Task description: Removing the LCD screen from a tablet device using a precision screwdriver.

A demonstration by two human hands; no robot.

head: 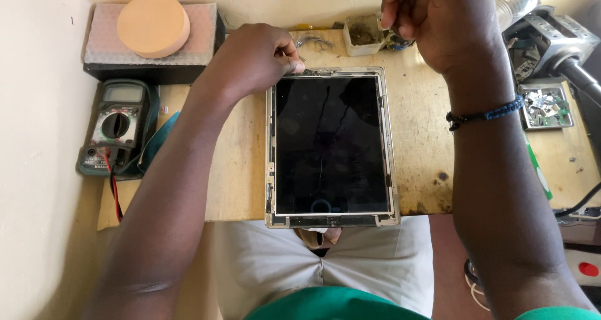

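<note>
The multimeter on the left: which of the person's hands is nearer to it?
Left. The left hand pinches at the tablet's top edge, right of the multimeter; the right hand is raised farther right.

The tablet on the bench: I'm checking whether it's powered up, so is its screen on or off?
Off. The tablet lies flat with a wholly black screen showing only reflections; its front glass is gone, baring the metal frame.

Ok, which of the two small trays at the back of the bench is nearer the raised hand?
The dirty white tray at the back edge, right beside the right hand. The grey tray of metal bits lies farther right, beyond the wrist.
</note>
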